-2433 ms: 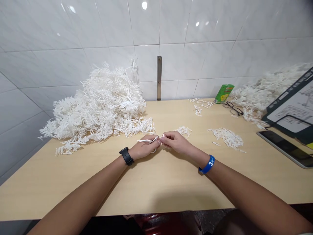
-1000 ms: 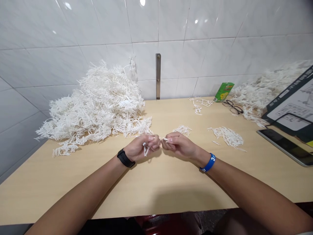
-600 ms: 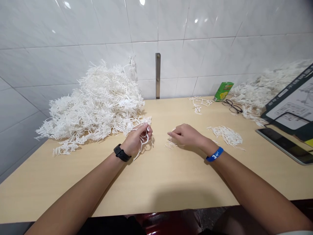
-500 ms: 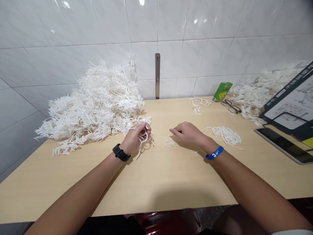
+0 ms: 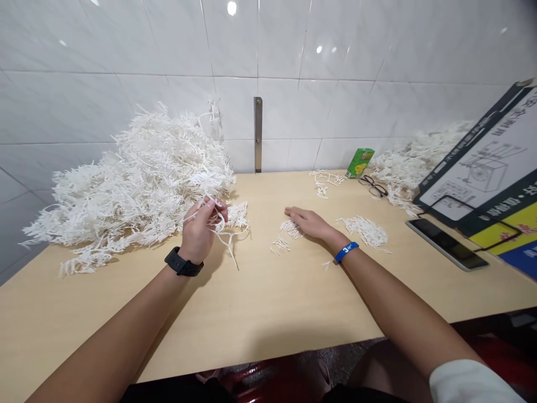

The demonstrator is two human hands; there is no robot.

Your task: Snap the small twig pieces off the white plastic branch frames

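Observation:
My left hand (image 5: 200, 230) is closed around a white, branching plastic strip (image 5: 229, 242), whose thin ends dangle below and beside the fingers. Just behind that hand rises a large heap of similar white branched pieces (image 5: 142, 173). My right hand (image 5: 309, 223) rests low over the table, fingers stretched out, palm down. Under and beside its fingers lies a small pile of short white sticks (image 5: 291, 229), partly covered by the hand. A few more loose sticks (image 5: 280, 245) lie nearer to me on the table.
Right of my right hand is a flat pile of white pieces (image 5: 367, 232). Farther back are white scraps (image 5: 323, 182), a green box (image 5: 359, 163), glasses (image 5: 373, 186) and another white heap (image 5: 415, 154). A phone (image 5: 447, 244) lies before a printed carton (image 5: 482, 168). A tiled wall (image 5: 176, 45) bounds the table.
The view has swung right, so the table's things sit farther left. My right hand has gone from curled fingers to stretched ones over the sticks. My left hand still holds the white strip.

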